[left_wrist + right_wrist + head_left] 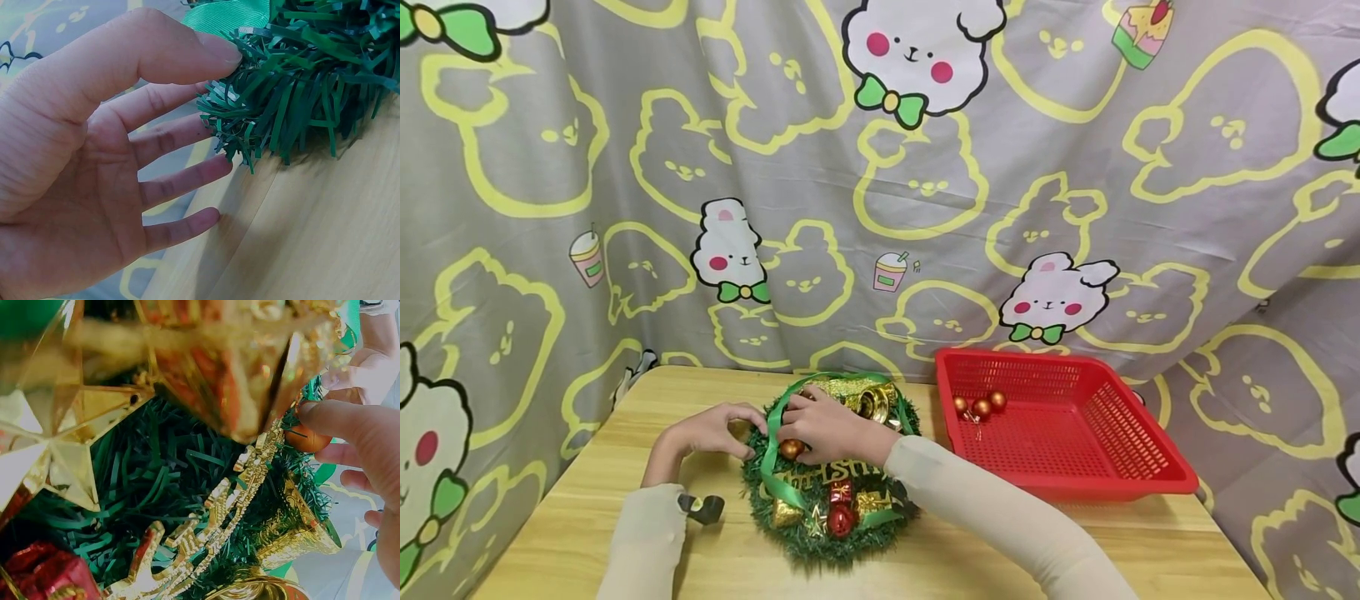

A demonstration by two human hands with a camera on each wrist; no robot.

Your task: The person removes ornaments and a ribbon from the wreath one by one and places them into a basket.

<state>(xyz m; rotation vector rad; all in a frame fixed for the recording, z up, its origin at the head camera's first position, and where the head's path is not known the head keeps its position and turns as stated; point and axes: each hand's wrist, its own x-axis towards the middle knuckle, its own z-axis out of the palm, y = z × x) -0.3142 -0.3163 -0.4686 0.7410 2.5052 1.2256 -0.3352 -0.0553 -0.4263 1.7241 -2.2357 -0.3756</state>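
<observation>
On the table lies a green tinsel wreath (823,546) decorated with ribbon, bells, stars, small gift boxes and gold "Christmas" lettering (187,550). My left hand (718,429) is at its left edge. The left wrist view has the thumb against the tinsel (294,106) and the fingertips behind it, so the hand (94,144) grips the edge. Reaching across the upper left of the wreath, my right hand (831,425) holds a copper-coloured ball (792,449) against the tinsel. In the right wrist view, its thumb and fingers meet around this ball (306,439). A green ribbon (772,433) runs between the hands.
To the right stands a red perforated basket (1075,485) with several copper-coloured balls (982,407) in its left end. A dark band (702,507) is on the left wrist. The wooden table (700,558) backs onto a patterned curtain (820,192).
</observation>
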